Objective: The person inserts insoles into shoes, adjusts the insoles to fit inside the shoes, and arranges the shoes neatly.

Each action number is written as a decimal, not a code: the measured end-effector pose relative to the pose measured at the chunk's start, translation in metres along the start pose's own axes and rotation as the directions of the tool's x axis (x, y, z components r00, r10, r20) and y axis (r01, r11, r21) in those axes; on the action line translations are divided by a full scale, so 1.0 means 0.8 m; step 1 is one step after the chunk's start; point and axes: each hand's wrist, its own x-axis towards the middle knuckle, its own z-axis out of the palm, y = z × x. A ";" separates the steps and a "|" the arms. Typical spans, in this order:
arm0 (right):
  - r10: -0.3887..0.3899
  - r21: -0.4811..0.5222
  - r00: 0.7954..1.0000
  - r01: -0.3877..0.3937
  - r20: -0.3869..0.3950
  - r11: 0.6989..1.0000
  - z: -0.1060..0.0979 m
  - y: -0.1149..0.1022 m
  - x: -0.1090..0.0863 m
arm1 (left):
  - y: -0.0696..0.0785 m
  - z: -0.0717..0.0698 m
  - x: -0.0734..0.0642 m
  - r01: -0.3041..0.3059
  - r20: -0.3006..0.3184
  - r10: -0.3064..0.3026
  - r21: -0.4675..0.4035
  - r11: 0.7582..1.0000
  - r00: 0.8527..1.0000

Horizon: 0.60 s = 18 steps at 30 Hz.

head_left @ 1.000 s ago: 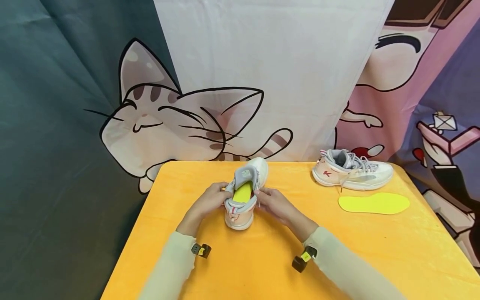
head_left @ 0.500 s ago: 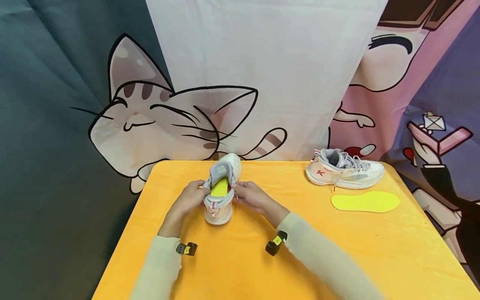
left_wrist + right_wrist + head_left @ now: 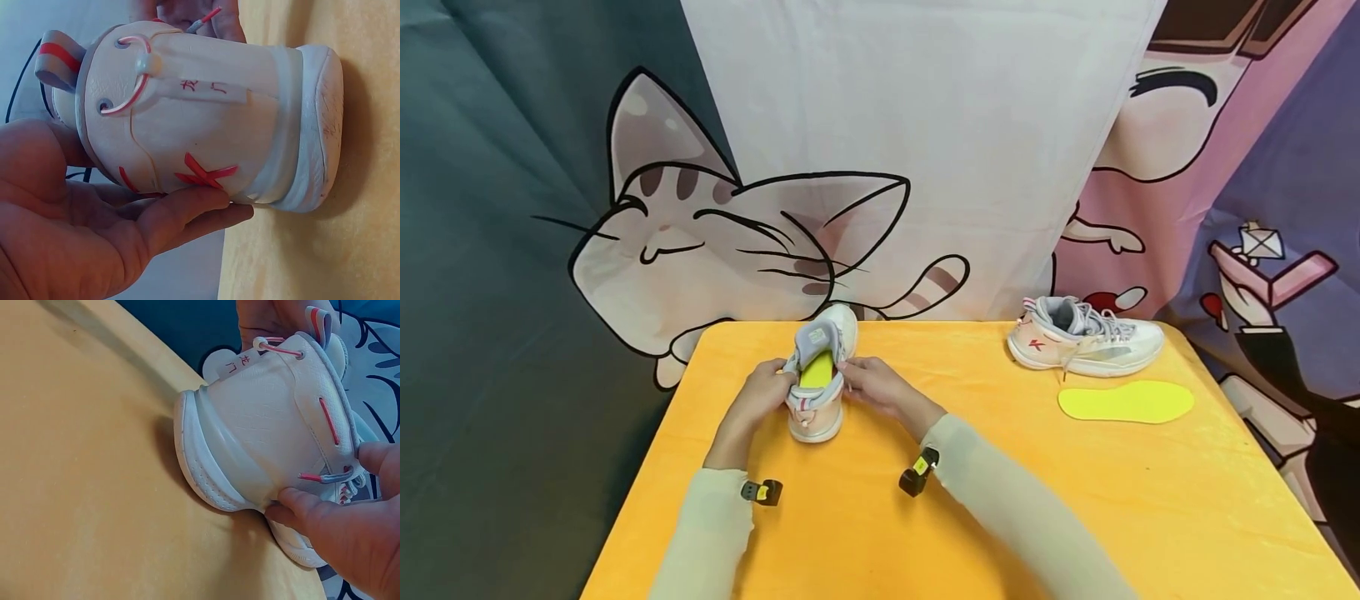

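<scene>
A pale sneaker [image 3: 816,414] with a pinkish heel stands at the left of the table, its toe pointing away from me. Inside its opening shows part of a yellow insole [image 3: 817,372]. My left hand [image 3: 762,392] grips the left side of the collar, thumb at the rim and fingers along the outer wall, as the left wrist view shows. On the right side, my right hand [image 3: 880,386] pinches the collar between thumb and fingers, close to a lace end [image 3: 319,478]. The insole's front part is hidden within the shoe.
A matching sneaker [image 3: 1086,340] lies sole down at the table's back right, toe to the right. In front of it a second yellow insole [image 3: 1126,402] lies flat. A printed cloth [image 3: 962,150] hangs behind the yellow table [image 3: 970,517].
The whole scene has shifted left in the head view. The sneaker and both hands have also moved left relative to the other shoe. Both hands keep hold of the collar throughout.
</scene>
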 end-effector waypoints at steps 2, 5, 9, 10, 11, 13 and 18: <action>0.001 -0.011 1.000 -0.001 0.000 1.000 0.002 0.001 0.003 | -0.003 -0.003 0.002 0.003 0.000 -0.003 0.002 1.000 1.000; 0.006 -0.028 1.000 -0.007 -0.015 1.000 0.004 0.002 0.007 | -0.008 -0.005 0.004 0.003 -0.002 -0.003 -0.004 1.000 1.000; 0.011 -0.063 0.999 -0.013 -0.040 0.998 0.004 0.004 0.009 | -0.013 -0.006 0.007 0.002 -0.013 -0.002 -0.011 1.000 1.000; 0.012 -0.072 0.999 -0.016 -0.044 0.997 0.003 0.004 0.009 | -0.014 -0.006 0.007 0.002 -0.012 -0.002 -0.008 1.000 1.000; 0.012 -0.080 0.999 -0.016 -0.046 0.997 0.002 0.005 0.008 | -0.015 -0.006 0.007 0.006 -0.009 -0.006 -0.008 1.000 1.000; 0.013 -0.080 0.999 -0.017 -0.046 0.997 -0.002 0.007 0.005 | -0.016 -0.005 0.007 0.010 0.003 -0.010 0.000 1.000 1.000; -0.003 -0.129 0.998 -0.005 -0.063 0.992 -0.021 0.007 -0.013 | -0.018 -0.007 0.004 0.014 0.033 -0.014 -0.007 1.000 0.999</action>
